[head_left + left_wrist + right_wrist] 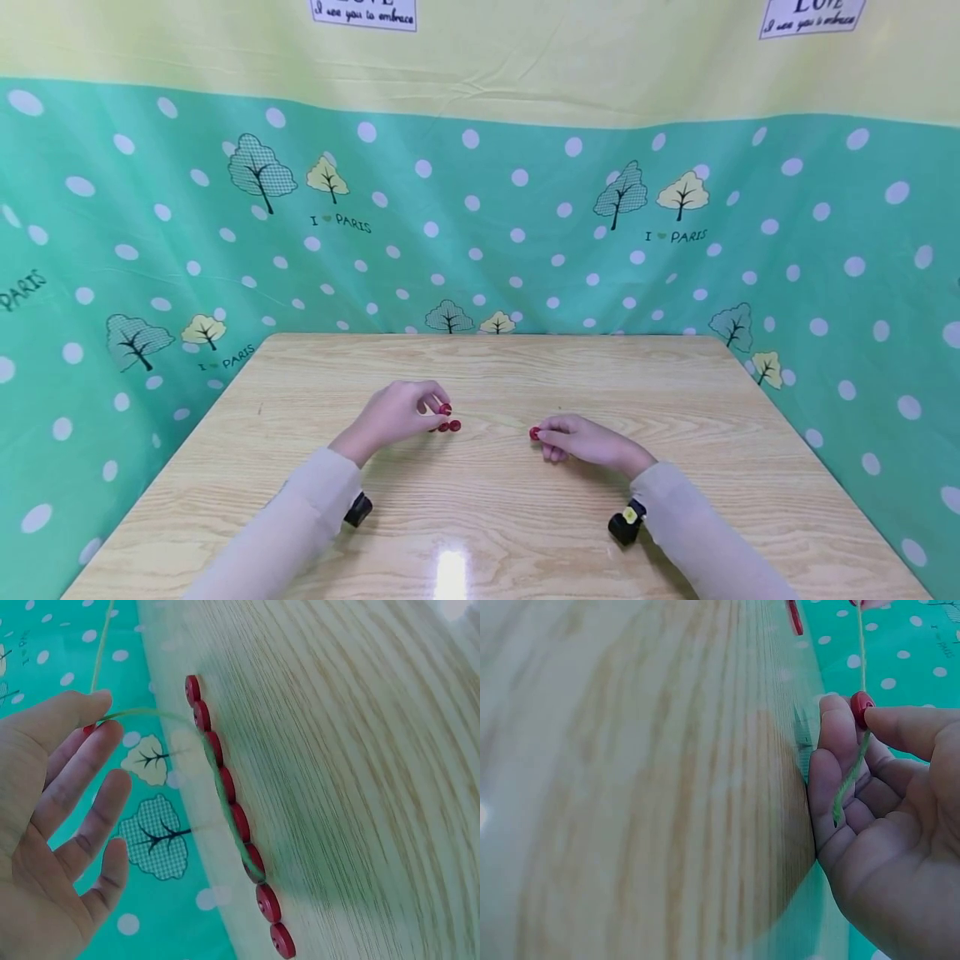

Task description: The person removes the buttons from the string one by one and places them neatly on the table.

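My left hand (401, 412) pinches a red button (446, 409) between thumb and forefinger, above the table; its other fingers are loosely bent. A green string (142, 712) runs from that pinch down along a row of several red buttons (227, 784) on the tabletop. To the right, my right hand (585, 440) pinches another red button (862, 709) between thumb and forefinger, low over the table. The string passes through this button, and its loose end (841, 796) hangs in front of the curled fingers. Between the two hands the string looks taut.
Beneath both hands is a light wood-grain table (487, 500). A green and yellow curtain (517, 208) with dots and trees stands behind and beside it. Black wrist devices (626, 525) sit by the sleeves, and a bright reflection shows near the front edge.
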Available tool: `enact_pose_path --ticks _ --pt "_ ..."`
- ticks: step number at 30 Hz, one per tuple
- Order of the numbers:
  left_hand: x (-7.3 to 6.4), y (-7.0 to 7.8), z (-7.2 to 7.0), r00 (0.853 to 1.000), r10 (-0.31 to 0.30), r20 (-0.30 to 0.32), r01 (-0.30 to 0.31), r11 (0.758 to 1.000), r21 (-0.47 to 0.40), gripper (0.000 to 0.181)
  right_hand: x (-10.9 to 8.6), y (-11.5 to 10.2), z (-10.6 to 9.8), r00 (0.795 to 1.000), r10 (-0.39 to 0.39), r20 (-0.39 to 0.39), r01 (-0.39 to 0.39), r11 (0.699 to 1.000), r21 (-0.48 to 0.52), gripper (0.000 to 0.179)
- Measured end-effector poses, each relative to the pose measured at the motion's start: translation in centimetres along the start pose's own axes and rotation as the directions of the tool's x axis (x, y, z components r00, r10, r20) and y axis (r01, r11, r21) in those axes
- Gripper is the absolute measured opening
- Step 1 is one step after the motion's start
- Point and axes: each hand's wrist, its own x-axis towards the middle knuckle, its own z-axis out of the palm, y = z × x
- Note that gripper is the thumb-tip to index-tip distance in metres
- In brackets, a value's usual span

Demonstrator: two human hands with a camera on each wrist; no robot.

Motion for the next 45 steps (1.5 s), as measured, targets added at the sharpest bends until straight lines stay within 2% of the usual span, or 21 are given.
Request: enact_pose_path --ticks 12,27,45 --pt "-0.8 -0.6 -0.9 1.000 -0.011 -0.022 0.011 1.000 0.002 0.015 0.0 0.1 -0.1 1.000 -0.004 0.010 0.004 1.000 0.012 0.030" --pt "-1.5 -1.7 -2.0 0.999 -0.046 -0.015 0.046 0.999 0.016 0.015 0.2 0.4 -0.1 1.000 -0.012 0.014 0.012 1.000 0.014 0.029" --pt "-2.1 -2.7 -2.7 0.999 -0.035 -0.029 0.036 0.998 0.048 0.016 0.2 0.6 -0.1 1.000 0.000 0.001 0.000 1.000 0.003 0.030"
